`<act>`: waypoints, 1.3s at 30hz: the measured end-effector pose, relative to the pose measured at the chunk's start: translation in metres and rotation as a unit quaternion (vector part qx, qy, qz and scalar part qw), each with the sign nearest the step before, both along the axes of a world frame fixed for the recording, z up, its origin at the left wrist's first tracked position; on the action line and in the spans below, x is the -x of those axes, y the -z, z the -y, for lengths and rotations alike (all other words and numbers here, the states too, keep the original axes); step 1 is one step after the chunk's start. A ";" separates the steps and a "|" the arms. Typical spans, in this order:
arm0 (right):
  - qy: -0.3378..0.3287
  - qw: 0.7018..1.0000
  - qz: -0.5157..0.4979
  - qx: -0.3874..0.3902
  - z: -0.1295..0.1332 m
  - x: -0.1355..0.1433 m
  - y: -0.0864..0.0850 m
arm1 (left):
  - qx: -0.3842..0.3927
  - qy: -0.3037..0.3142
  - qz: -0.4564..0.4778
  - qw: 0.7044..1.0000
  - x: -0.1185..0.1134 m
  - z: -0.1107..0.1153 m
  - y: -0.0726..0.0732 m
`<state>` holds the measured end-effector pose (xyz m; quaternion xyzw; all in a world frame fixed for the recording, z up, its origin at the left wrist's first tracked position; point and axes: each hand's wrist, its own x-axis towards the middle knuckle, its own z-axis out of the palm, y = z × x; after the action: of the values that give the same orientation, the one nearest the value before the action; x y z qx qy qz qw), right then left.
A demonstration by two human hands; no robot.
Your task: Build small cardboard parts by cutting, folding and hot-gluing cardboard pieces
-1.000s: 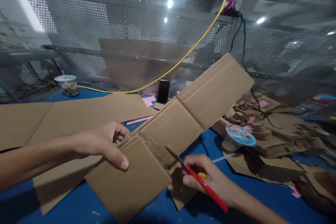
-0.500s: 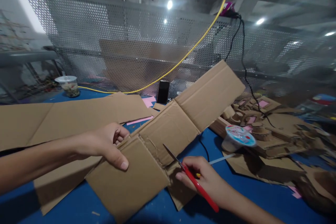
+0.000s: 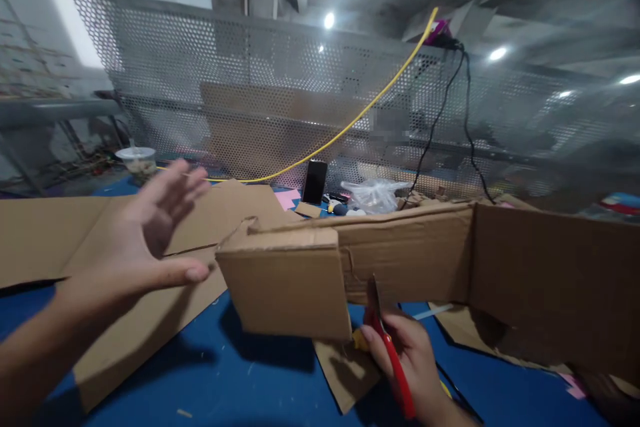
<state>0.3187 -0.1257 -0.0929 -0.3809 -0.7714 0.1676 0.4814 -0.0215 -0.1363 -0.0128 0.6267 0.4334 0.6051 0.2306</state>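
Note:
My left hand is open, fingers spread and thumb out, just left of a folded cardboard piece and apart from it. My right hand is closed around a pair of red-handled scissors, whose dark blades point up in front of the cardboard's middle panel. This cardboard stands with its creased panels bent, a short one at the left and a long shaded one at the right. Whether my right fingers also touch it, I cannot tell. Large flat cardboard lies under and beyond my left hand.
Behind the blue table rises a perforated metal screen. A phone, a clear plastic bag and pink paper lie at the back. A lidded cup stands back left. A yellow cable hangs across.
My left hand has let go of the cardboard and moved up and left. The cardboard has swung from a diagonal slant to level, its right panel now facing nearer. The scissors stay in my right hand.

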 end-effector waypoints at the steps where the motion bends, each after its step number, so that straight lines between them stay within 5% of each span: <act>1: 0.005 1.000 -0.012 0.014 0.000 0.001 -0.001 | 0.060 0.026 0.033 0.997 -0.006 0.000 0.011; 4: 0.026 0.995 -0.042 0.089 0.000 0.004 0.003 | 0.200 0.122 0.084 0.969 -0.033 -0.004 0.033; 7: 0.042 0.980 -0.078 0.176 0.001 0.005 0.014 | 0.265 0.163 0.099 0.945 -0.056 -0.007 0.033; 17: 0.007 0.967 -0.091 0.238 -0.001 0.000 0.030 | 0.255 0.161 0.032 0.953 -0.061 -0.012 0.018; 28: -0.025 0.952 -0.090 0.291 -0.006 0.016 -0.009 | 0.302 0.175 0.035 0.936 -0.053 -0.035 -0.006; 39: 0.028 0.952 -0.134 0.275 -0.011 0.041 -0.005 | 0.327 0.183 0.118 0.920 -0.050 -0.046 0.014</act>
<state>0.2781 -0.1143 -0.0877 -0.4939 -0.6129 0.4094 0.4613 0.0290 -0.0903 -0.0264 0.5086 0.4544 0.4471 0.5787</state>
